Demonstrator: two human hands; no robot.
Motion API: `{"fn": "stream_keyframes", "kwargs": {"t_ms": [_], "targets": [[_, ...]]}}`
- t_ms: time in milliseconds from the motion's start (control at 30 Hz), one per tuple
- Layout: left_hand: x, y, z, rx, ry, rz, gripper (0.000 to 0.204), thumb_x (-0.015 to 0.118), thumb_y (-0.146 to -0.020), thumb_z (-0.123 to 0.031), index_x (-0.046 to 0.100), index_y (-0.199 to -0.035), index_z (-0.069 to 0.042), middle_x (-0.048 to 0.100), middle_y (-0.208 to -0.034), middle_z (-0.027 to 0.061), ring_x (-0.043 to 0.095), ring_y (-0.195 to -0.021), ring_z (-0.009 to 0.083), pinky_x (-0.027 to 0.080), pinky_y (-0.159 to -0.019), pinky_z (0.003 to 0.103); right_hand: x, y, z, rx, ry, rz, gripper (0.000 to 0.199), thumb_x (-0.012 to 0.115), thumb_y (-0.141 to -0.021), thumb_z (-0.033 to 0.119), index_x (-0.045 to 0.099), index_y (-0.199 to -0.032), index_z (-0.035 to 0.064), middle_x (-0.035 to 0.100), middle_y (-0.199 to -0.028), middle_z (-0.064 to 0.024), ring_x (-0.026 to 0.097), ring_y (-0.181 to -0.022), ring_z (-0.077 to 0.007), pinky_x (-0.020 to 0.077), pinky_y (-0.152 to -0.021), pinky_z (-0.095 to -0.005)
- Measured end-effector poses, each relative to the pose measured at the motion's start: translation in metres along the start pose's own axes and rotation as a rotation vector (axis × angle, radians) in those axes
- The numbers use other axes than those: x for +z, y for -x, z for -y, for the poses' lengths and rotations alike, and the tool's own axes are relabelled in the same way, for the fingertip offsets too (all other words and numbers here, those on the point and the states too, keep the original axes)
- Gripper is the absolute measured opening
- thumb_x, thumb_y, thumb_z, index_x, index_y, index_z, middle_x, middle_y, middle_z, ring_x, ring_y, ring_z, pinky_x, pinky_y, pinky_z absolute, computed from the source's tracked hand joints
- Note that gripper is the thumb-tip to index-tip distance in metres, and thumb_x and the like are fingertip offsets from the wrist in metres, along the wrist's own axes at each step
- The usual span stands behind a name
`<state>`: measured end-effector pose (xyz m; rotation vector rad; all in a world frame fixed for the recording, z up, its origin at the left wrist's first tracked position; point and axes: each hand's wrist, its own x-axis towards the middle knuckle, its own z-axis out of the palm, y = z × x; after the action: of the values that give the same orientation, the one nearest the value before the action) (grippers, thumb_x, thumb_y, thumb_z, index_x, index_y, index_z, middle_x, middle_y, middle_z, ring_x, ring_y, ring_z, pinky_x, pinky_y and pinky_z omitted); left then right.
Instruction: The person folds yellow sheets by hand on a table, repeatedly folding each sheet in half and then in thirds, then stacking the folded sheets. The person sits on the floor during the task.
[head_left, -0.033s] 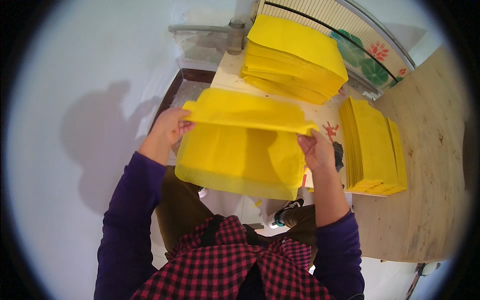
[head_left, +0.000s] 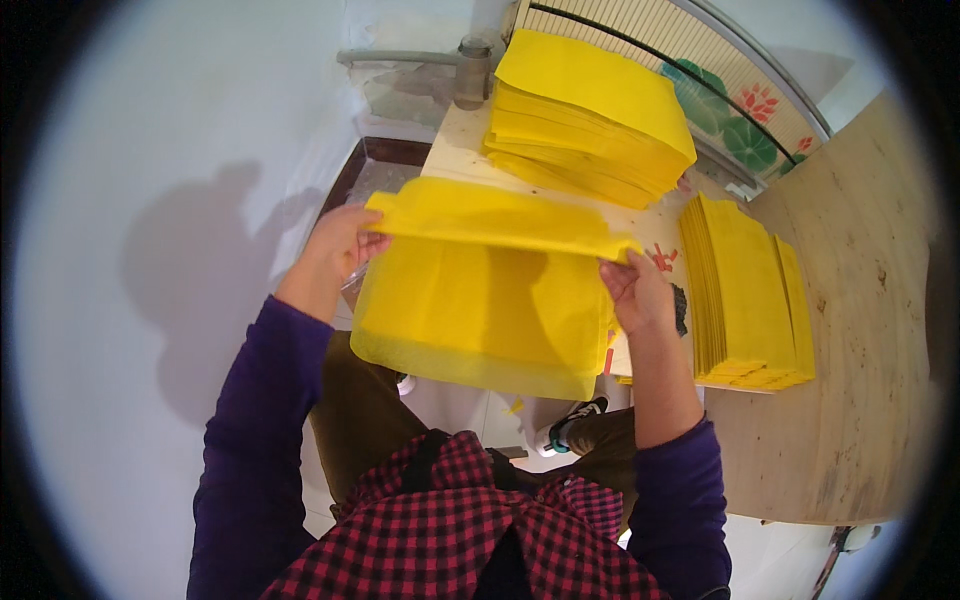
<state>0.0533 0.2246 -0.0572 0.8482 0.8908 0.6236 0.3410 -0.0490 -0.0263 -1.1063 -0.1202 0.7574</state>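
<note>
Between my two hands a yellow fabric sheet (head_left: 470,300) is stretched, its far edge folded over into a band and its near part overhanging the table's front edge. My left hand (head_left: 340,242) pinches the left end of the fold between thumb and fingers. At the right end my right hand (head_left: 638,288) grips the other corner of the fold. The cloth looks thin and half see-through along its near edge. Beyond it lies a thick stack of yellow fabric sheets (head_left: 590,110).
A second yellow stack (head_left: 745,290) stands to the right, beside a large wooden board (head_left: 840,420). Small red pieces (head_left: 663,257) and a dark lump (head_left: 679,310) lie near my right hand. A jar (head_left: 472,72) stands at the table's far left corner; a white wall (head_left: 150,130) bounds the left.
My right hand has shifted slightly to the right with its corner of the sheet, covering part of the red pieces. The left hand is nearly where it was, and the fold is still held.
</note>
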Motion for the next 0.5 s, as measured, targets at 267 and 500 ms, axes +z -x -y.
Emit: {"fn": "stream_keyframes", "kwargs": {"t_ms": [267, 500], "targets": [[0.019, 0.037, -0.053, 0.172, -0.083, 0.073, 0.021, 0.057, -0.089, -0.009, 0.056, -0.110, -0.005, 0.065, -0.104, 0.0079, 0.064, -0.084, 0.0188, 0.055, -0.073, 0.030, 0.031, 0.028, 0.047, -0.093, 0.018, -0.008, 0.017, 0.048, -0.096, 0.011, 0.054, -0.107, -0.0005, 0.065, -0.096, -0.0143, 0.067, -0.080, -0.0237, 0.0586, -0.070, -0.0328], [-0.030, 0.076, 0.002, 0.014, -0.252, 0.035, 0.027, 0.057, -0.090, -0.012, 0.057, -0.116, -0.007, 0.065, -0.106, 0.0049, 0.063, -0.090, 0.0169, 0.053, -0.076, 0.032, -0.019, 0.083, -0.010, 0.042, 0.066, 0.045, 0.016, 0.051, -0.095, 0.012, 0.057, -0.107, 0.0028, 0.068, -0.098, -0.0094, 0.068, -0.077, -0.0205, 0.0577, -0.069, -0.0309]]}}
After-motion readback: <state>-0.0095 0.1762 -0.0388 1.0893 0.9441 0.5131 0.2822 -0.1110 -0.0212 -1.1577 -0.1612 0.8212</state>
